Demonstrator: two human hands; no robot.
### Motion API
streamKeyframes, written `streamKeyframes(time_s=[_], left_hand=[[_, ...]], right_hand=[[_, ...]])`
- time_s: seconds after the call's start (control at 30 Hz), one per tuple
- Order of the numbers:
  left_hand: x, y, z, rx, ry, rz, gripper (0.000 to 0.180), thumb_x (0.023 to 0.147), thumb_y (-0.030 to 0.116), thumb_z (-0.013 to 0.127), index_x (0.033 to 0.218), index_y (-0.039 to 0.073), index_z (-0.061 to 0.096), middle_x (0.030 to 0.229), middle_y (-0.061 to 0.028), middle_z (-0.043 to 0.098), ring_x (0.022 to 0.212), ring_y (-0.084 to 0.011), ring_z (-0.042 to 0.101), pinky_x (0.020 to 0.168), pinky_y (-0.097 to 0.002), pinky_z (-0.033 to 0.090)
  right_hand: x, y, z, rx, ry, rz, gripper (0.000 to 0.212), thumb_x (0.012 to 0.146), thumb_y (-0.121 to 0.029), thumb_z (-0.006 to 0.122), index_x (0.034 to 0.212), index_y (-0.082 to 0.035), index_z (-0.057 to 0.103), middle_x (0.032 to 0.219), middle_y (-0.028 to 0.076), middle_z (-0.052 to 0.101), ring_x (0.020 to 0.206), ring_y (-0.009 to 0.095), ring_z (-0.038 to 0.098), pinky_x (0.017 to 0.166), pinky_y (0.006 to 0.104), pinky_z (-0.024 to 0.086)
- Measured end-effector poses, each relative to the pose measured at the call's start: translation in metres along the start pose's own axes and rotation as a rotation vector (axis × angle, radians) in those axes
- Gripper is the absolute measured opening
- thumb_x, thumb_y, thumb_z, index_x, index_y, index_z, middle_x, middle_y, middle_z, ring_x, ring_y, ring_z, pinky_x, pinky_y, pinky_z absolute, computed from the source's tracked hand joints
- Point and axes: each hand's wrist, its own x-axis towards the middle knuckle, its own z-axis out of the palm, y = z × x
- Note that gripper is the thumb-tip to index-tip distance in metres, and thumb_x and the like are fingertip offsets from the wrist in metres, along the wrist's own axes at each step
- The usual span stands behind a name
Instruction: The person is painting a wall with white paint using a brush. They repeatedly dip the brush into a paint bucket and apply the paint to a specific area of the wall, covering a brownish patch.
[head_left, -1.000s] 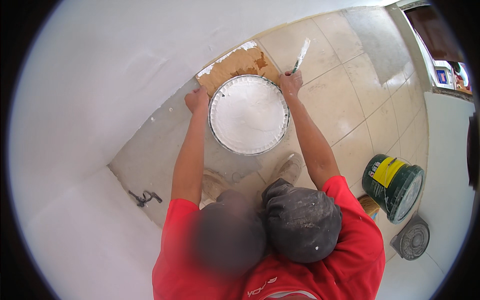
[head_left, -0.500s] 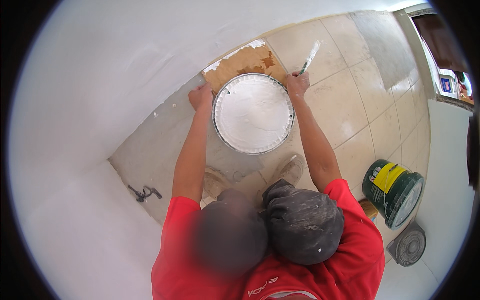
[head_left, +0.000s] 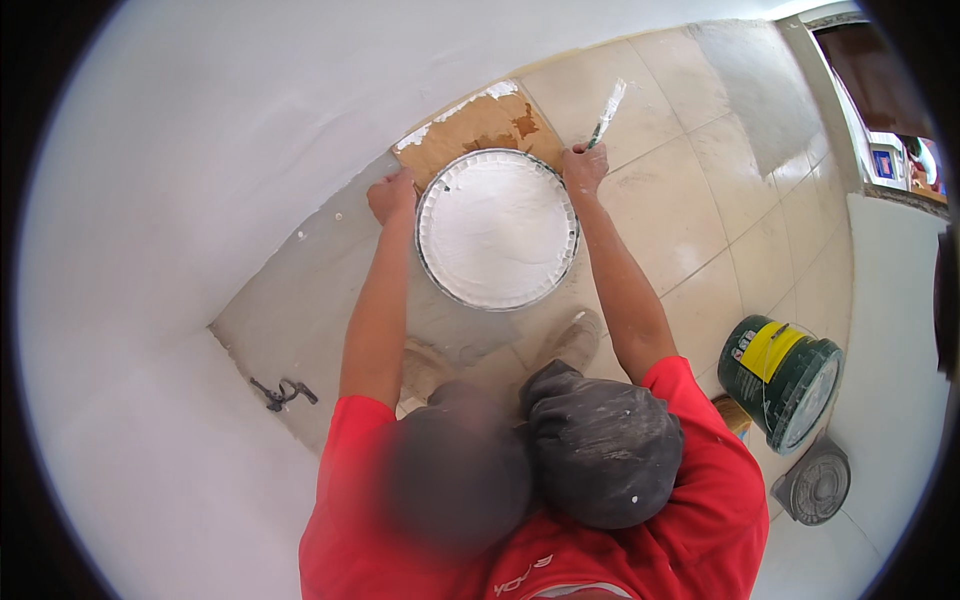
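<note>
Between my two hands stands a round bucket of white paint [head_left: 497,228], seen from above, with a scalloped rim and a dark outer edge. My right hand [head_left: 585,168] is closed round the handle of a paintbrush [head_left: 608,112] at the bucket's far right side. White paint coats its bristles, which point away from me. At the far left side, my left hand [head_left: 391,195] is closed beside the rim, next to a sheet of brown cardboard [head_left: 475,128]. Whatever its fingers hold is hidden. The cardboard has white smears and dark stains, and lies partly behind the bucket against the wall.
A dark green bucket [head_left: 745,370] with a yellow label stands at the right, near a dark round-topped object [head_left: 820,482]. A black tool [head_left: 284,393] lies by the left wall [head_left: 130,330]. My shoes [head_left: 575,340] are just this side of the paint bucket.
The view has shifted slightly, so everything sits a little further left. Both hands keep their places at the bucket's sides, and the brush stays in my right hand.
</note>
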Motion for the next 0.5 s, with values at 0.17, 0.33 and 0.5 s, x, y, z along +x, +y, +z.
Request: streamKeyframes(time_s=[0.17,0.33,0.5], left_hand=[[0.005,-0.004,-0.004,-0.05,-0.069,0.002,0.028,0.073,0.025,0.076,0.082,-0.001,0.076,0.074,-0.0114,0.074,0.067,-0.0206,0.071,0.066,-0.0348,0.056],[0.007,-0.002,-0.002,-0.142,-0.126,-0.021,0.023,0.075,0.02,0.076,0.083,-0.002,0.076,0.07,-0.0084,0.072,0.059,-0.0146,0.065,0.057,-0.0307,0.052],[0.005,-0.004,0.003,-0.227,-0.151,-0.002,0.023,0.079,0.019,0.075,0.088,-0.002,0.076,0.069,-0.0063,0.071,0.058,-0.0131,0.064,0.056,-0.0282,0.05]], right_hand=[[-0.012,-0.021,-0.023,0.058,-0.018,-0.026,0.036,0.079,-0.028,0.084,0.086,-0.002,0.061,0.081,0.017,0.067,0.081,0.036,0.067,0.078,0.0476,0.053],[-0.007,-0.026,-0.041,0.012,-0.022,-0.156,0.044,0.088,-0.042,0.079,0.084,-0.002,0.06,0.077,0.017,0.066,0.076,0.036,0.066,0.074,0.0479,0.052],[-0.002,-0.029,-0.034,0.019,-0.078,-0.184,0.045,0.089,-0.044,0.076,0.083,-0.003,0.061,0.072,0.017,0.066,0.072,0.039,0.066,0.072,0.0494,0.052]])
